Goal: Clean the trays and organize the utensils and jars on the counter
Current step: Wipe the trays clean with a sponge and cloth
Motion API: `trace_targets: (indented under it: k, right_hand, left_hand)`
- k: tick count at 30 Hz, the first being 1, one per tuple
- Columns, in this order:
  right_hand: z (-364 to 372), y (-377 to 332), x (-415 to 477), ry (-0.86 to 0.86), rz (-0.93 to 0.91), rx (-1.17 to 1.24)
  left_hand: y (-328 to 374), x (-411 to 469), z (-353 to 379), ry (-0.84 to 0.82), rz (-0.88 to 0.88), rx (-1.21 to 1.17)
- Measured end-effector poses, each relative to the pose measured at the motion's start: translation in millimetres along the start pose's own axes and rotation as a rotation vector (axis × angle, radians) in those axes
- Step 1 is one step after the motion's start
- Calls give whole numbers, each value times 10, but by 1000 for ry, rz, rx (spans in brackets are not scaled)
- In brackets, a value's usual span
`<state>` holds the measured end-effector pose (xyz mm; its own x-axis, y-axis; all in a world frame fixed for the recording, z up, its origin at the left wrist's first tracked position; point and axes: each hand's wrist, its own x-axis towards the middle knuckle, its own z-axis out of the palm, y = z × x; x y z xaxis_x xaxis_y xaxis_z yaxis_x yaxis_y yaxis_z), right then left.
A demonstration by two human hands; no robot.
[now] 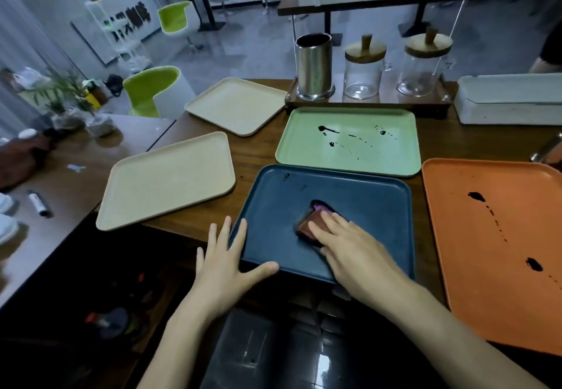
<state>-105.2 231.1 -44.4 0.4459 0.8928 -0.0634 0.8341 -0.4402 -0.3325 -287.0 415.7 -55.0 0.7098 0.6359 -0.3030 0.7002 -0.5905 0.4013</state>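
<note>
Bare counter [258,148] between the trays leaves passage; jars [362,69] and steel canister [313,66] block the back.

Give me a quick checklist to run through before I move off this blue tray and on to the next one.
1. Blue tray held steady: ok, left hand presses flat on its near-left edge.
2. Cloth under control: ok, right hand presses it on the tray.
3. Blue tray fully wiped: not ok, a dark smudge shows near its far-left corner.
4. Green tray clean: not ok, dark drips.
5. Orange tray clean: not ok, dark spots.
6. Both beige trays clean: ok, no stains visible.
</note>
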Motion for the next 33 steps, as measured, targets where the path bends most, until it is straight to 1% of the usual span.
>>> trace_targets:
  k: [3, 4, 5, 8, 10, 14, 16, 17, 20, 21, 22, 24, 27, 28, 31, 33]
  right_hand:
    - [-51, 220, 95, 81, 262, -20]
    - [-42, 213, 189, 116, 320, -27]
    - [-10, 156, 328, 140, 327, -39]
    - [169, -229, 767, 139, 174, -31]
    - [258, -473, 908, 113, 88, -32]
    - [229, -559, 552, 49, -52, -14]
    - [128, -376, 255, 35, -57, 0]
    - [68, -226, 135, 39, -8, 7]
    - [-125, 276, 31, 117, 242, -25]
    - [-145, 384, 101, 141, 295, -43]
    - [-126, 416, 204, 155, 310, -62]
    - [-20, 316, 478, 163, 252, -78]
    - [99, -90, 971, 135, 38, -59]
    - [107, -226, 1131, 118, -7, -55]
    - [102, -439, 1477, 93, -72, -73]
    - [149, -399, 1529, 70, -96, -84]
  left_hand:
    - [-37, 9, 27, 25, 31, 48]
    - [-56, 30, 42, 42, 44, 47]
    - [-76, 52, 54, 55, 54, 28]
    - [-96, 60, 78, 60, 90, -12]
    - [-70, 49, 80, 78, 79, 14]
    - [-12, 15, 50, 94, 53, 106]
    - [-14, 17, 38, 93, 55, 128]
    - [-18, 20, 34, 91, 58, 129]
    - [-34, 32, 32, 78, 62, 110]
    - [-41, 33, 36, 74, 69, 103]
    - [-48, 35, 40, 69, 77, 92]
    - [-63, 55, 51, 64, 80, 65]
    - [-69, 50, 42, 45, 73, 50]
    - [-68, 48, 34, 40, 70, 47]
    - [-56, 51, 12, 36, 50, 49]
    - [-50, 33, 3, 39, 38, 70]
